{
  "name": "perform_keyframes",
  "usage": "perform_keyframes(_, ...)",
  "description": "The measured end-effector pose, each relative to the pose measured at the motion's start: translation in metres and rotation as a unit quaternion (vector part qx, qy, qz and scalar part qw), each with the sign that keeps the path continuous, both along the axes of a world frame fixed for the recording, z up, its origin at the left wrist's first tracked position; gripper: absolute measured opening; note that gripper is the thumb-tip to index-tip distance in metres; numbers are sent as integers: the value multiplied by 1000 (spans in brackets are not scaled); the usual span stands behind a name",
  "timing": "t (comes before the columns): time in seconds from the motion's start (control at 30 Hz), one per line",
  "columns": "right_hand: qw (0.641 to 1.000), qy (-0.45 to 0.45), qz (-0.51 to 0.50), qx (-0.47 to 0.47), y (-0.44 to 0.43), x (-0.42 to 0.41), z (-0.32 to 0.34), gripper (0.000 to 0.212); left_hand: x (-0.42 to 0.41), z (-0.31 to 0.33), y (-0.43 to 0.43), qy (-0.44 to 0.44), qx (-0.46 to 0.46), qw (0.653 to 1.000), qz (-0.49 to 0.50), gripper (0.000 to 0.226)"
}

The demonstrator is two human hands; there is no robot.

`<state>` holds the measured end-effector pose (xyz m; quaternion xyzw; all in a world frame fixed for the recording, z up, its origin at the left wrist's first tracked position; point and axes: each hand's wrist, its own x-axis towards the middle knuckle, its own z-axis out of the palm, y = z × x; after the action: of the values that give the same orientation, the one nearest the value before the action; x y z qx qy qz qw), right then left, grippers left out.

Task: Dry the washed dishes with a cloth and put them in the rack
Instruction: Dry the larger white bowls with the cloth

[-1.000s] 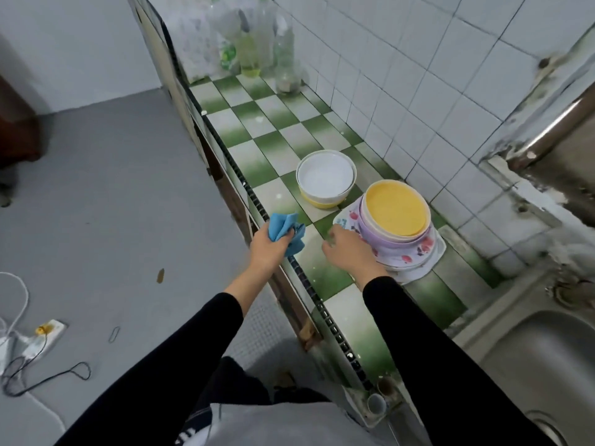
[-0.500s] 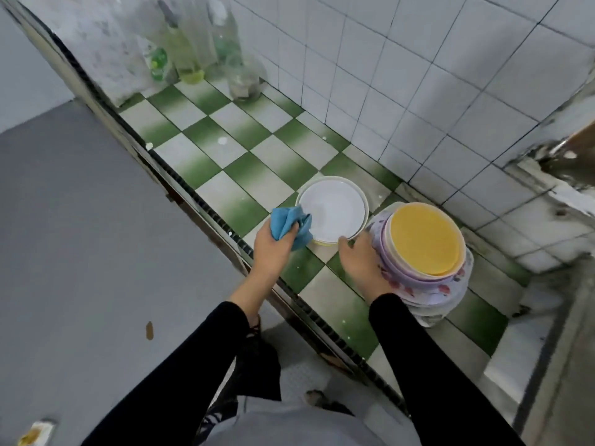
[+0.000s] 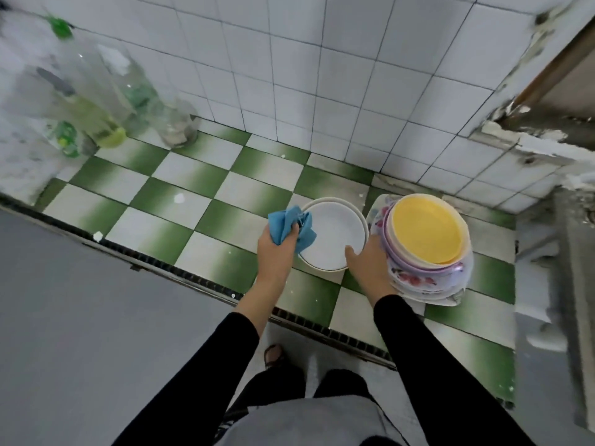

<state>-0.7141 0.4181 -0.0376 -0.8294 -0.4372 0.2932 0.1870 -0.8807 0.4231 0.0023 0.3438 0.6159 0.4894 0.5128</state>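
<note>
A white plate [image 3: 333, 235] lies on top of a small stack on the green and white checked counter [image 3: 206, 201]. My left hand [image 3: 277, 249] grips a crumpled blue cloth [image 3: 291, 227] at the plate's left rim. My right hand [image 3: 367, 263] holds the plate's near right edge, thumb on its rim. Right of it stands a taller stack of dishes [image 3: 425, 252], a yellow plate [image 3: 426, 228] on top, purple and flowered ones below. No rack is in view.
Several clear plastic bottles [image 3: 96, 104] and a glass jar [image 3: 177, 123] stand at the counter's back left. A white tiled wall [image 3: 322, 75] runs behind. Grey floor [image 3: 80, 317] lies below the counter's front edge. A crumbling ledge [image 3: 541, 149] rises at right.
The view has swung to face the counter squarely. My right hand left the tall stack's side and took hold of the white plate's rim. My left hand with the cloth reached the plate's left edge.
</note>
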Motion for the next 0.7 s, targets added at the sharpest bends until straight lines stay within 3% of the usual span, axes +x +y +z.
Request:
perform_keyframes(0.17, 995, -96, 23, 14, 5, 0, -6, 63, 7, 3, 7, -5, -10, 1000, -12, 18)
perform_keyframes(0.37, 995, -69, 66, -15, 19, 13, -6, 49, 12, 9, 7, -13, -15, 1000, 0, 14)
perform_keyframes(0.6, 987, -126, 90, -34, 18, 9, -12, 71, 18, 6, 2, -20, -1, 1000, 24, 16)
perform_keyframes(0.7, 988, -136, 63, -21, 19, 8, -10, 57, 16, 5, -1, -26, 2, 999, 33, 20)
